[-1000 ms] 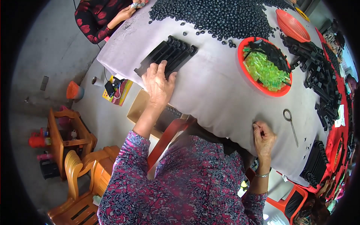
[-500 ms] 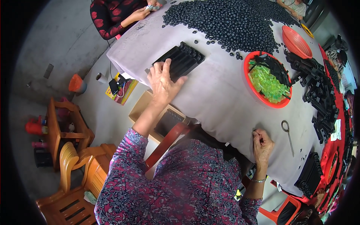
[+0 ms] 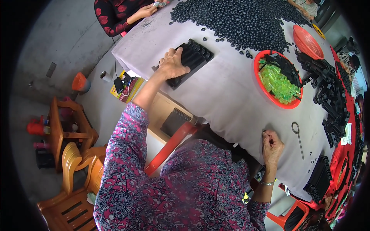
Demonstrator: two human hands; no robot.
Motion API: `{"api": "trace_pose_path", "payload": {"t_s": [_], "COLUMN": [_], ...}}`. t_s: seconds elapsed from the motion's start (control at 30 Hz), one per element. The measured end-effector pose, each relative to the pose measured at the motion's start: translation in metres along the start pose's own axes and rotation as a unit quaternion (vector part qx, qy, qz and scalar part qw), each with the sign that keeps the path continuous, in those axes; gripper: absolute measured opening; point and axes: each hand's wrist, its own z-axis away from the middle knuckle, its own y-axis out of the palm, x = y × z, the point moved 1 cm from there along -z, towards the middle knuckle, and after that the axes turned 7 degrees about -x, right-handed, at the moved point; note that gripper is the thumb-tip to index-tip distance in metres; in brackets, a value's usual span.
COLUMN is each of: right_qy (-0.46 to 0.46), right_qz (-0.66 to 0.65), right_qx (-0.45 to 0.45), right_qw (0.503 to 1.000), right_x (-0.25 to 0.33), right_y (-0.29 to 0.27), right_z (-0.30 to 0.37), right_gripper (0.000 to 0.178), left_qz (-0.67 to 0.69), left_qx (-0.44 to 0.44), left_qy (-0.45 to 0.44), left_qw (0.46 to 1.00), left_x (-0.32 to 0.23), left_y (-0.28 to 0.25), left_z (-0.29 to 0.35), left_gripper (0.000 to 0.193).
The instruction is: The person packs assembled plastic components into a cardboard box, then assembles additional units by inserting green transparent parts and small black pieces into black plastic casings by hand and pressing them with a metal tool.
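A row of ridged black plastic parts (image 3: 197,57) lies side by side on the cloth-covered table, ahead and to the left. My left hand (image 3: 171,66) rests on its left end, fingers bent over the parts and thumb along the near side. The hand covers part of the row. Close to the table's near edge, my right hand (image 3: 272,148) is closed, thumb against fingers. A small dark bit shows at its fingertips, too small to name. To the right of that hand lies a metal rod with a looped end (image 3: 298,139).
A red bowl (image 3: 256,73) holds clear green and black pieces. Behind it spread many small black round pieces (image 3: 231,25). At right are a red basket (image 3: 307,41), a pile of black parts (image 3: 327,98) and a black stack (image 3: 319,180). Another person's hand (image 3: 148,10) works at far left.
My left hand's fingers have moved farther over the black row and bent, where they were spread before. My right hand stays closed in about the same place. The view has shifted slightly.
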Motion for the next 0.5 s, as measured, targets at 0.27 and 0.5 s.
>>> {"api": "trace_pose_path", "payload": {"t_s": [0.27, 0.5], "right_qy": [0.004, 0.020], "right_qz": [0.002, -0.017], "right_qx": [0.019, 0.003], "right_qw": [1.000, 1.000], "right_x": [-0.006, -0.012], "right_y": [-0.001, 0.000], "right_z": [-0.002, 0.001], "right_gripper": [0.012, 0.008], "left_qz": [-0.029, -0.024], "left_qx": [0.036, 0.000], "left_qy": [0.037, -0.020], "left_qw": [0.998, 1.000], "left_x": [-0.004, -0.014], "left_y": [-0.013, -0.014], "left_z": [-0.028, -0.009], "left_gripper": [0.084, 0.088]}}
